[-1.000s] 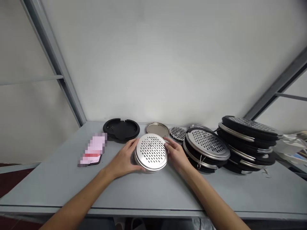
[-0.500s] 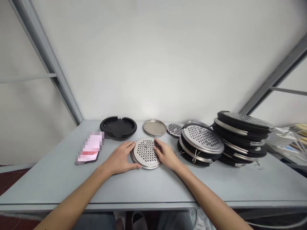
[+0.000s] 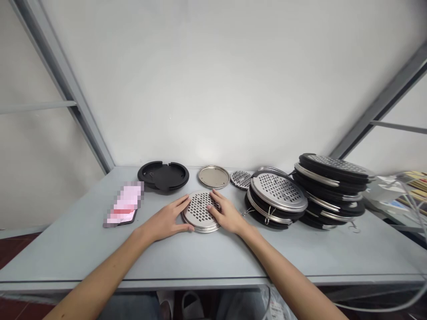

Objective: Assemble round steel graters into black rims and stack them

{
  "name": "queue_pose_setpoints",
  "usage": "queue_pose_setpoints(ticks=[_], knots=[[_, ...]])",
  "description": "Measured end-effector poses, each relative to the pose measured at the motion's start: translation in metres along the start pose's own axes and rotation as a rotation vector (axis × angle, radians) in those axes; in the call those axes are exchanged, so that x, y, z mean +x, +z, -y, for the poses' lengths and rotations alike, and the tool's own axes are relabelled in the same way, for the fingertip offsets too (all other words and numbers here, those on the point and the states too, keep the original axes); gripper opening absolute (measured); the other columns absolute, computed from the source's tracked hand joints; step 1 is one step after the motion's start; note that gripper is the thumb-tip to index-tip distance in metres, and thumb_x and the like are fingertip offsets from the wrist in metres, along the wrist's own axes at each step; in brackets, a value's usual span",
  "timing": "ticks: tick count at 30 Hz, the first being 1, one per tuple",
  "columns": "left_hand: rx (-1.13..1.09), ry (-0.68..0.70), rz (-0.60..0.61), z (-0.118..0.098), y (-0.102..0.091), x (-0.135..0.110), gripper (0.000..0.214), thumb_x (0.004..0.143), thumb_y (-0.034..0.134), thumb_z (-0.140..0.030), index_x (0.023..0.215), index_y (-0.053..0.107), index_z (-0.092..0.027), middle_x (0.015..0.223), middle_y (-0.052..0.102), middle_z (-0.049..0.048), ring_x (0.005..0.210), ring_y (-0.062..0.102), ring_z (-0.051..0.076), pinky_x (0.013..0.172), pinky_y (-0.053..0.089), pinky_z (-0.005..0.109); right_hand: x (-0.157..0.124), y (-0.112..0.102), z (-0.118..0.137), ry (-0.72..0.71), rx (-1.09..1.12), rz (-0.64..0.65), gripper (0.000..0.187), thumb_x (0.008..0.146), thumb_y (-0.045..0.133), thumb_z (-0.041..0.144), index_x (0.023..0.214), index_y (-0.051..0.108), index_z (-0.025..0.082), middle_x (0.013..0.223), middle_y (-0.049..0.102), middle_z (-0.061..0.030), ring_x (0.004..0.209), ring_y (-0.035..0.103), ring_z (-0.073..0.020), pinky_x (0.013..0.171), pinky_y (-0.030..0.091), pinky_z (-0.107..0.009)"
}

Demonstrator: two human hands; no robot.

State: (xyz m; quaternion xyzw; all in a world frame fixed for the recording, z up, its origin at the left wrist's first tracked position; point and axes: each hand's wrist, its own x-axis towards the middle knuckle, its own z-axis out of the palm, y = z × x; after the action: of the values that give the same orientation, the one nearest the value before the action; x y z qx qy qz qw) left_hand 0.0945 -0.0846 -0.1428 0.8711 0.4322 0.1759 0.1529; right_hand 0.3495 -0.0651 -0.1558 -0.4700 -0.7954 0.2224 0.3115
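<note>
A round perforated metal plate (image 3: pixel 199 213) lies flat on the table in front of me, with one or more metal rims under its edge. My left hand (image 3: pixel 168 218) holds its left side, fingers on the upper left rim and thumb along the front edge. Over its right side rests my right hand (image 3: pixel 227 212), the thumb on the holes and the fingers along the far right rim. Just behind the plate is a shallow metal ring-edged disc (image 3: pixel 213 176). A smaller perforated disc (image 3: pixel 240 179) lies to the right of that.
Black round trays (image 3: pixel 163 177) sit at the back left, behind a phone (image 3: pixel 123 202) with a blurred screen. To the right, a short stack of black-rimmed perforated discs (image 3: pixel 278 191) with wire loops stands beside a taller stack (image 3: pixel 333 191). A white wall rises behind the table (image 3: pixel 160 262).
My right hand has shifted slightly left, its thumb farther over the plate's holes. My left hand keeps its place on the rim. The whole view has moved a little.
</note>
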Motion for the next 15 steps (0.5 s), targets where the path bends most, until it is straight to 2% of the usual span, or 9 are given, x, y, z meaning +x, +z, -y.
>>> queue_pose_setpoints(ticks=[4,7,11,13,15], knots=[[0.073,0.020,0.013,-0.002,-0.001,0.000,0.092,0.077,0.061,-0.066,0.149,0.028,-0.020,0.154,0.029,0.0132,0.139,0.033,0.031,0.113,0.031,0.046,-0.003,-0.001,-0.001,-0.025,-0.033,0.013,0.065,0.090,0.048,0.050,0.141,0.043,0.008,0.150,0.034,-0.0208,0.139,0.034,-0.0322,0.114,0.028,-0.051],[0.092,0.045,-0.022,-0.003,-0.002,0.000,0.095,0.073,0.067,-0.065,0.149,0.030,-0.021,0.153,0.032,0.0133,0.138,0.036,0.032,0.112,0.033,0.048,-0.005,-0.003,-0.001,-0.048,-0.067,0.013,0.065,0.090,0.049,0.049,0.139,0.045,0.007,0.147,0.038,-0.0224,0.138,0.036,-0.0320,0.113,0.030,-0.050],[0.062,0.110,-0.035,-0.004,-0.001,-0.001,0.082,0.077,0.067,-0.058,0.146,0.036,-0.027,0.153,0.033,0.0099,0.137,0.037,0.032,0.111,0.035,0.048,-0.009,-0.006,0.001,-0.034,-0.110,0.012,0.061,0.091,0.048,0.046,0.138,0.047,0.007,0.146,0.039,-0.0231,0.137,0.038,-0.0313,0.113,0.031,-0.048],[0.050,0.117,-0.032,-0.004,0.000,-0.001,0.080,0.078,0.068,-0.056,0.146,0.036,-0.028,0.154,0.031,0.0093,0.138,0.034,0.032,0.111,0.035,0.049,-0.013,-0.009,0.001,-0.039,-0.134,0.055,0.067,0.091,0.047,0.050,0.142,0.041,0.008,0.150,0.033,-0.0228,0.139,0.033,-0.0320,0.114,0.029,-0.049],[0.050,0.111,-0.033,-0.005,0.002,-0.001,0.084,0.077,0.068,-0.057,0.147,0.034,-0.026,0.155,0.028,0.0106,0.140,0.031,0.033,0.113,0.032,0.050,-0.018,-0.013,0.002,-0.072,-0.172,0.140,0.081,0.087,0.049,0.058,0.148,0.030,0.008,0.154,0.021,-0.0230,0.143,0.023,-0.0340,0.114,0.026,-0.052]])
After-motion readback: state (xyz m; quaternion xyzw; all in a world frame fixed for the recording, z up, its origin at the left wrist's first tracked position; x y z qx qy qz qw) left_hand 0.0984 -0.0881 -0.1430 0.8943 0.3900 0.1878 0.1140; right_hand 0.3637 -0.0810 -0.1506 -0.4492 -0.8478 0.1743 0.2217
